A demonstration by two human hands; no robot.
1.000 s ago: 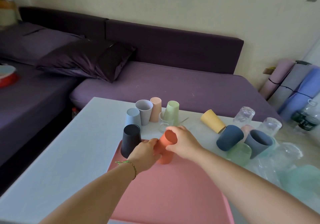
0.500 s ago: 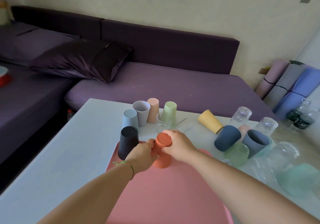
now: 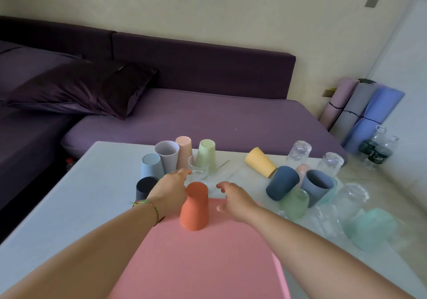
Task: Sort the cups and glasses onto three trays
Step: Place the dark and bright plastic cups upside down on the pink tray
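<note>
On the counter [image 3: 80, 194], my pink tray [image 3: 208, 264] holds the inverted orange cup [image 3: 194, 206], likely seeding one group; fingers [image 3: 184, 172] spread at ten and two.

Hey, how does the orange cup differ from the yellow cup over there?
The orange cup stands upside down on the pink tray; the yellow cup lies on its side on the table. The orange cup has ribbed walls; the yellow cup looks smooth. Both are opaque, tapered and without handles.
</note>
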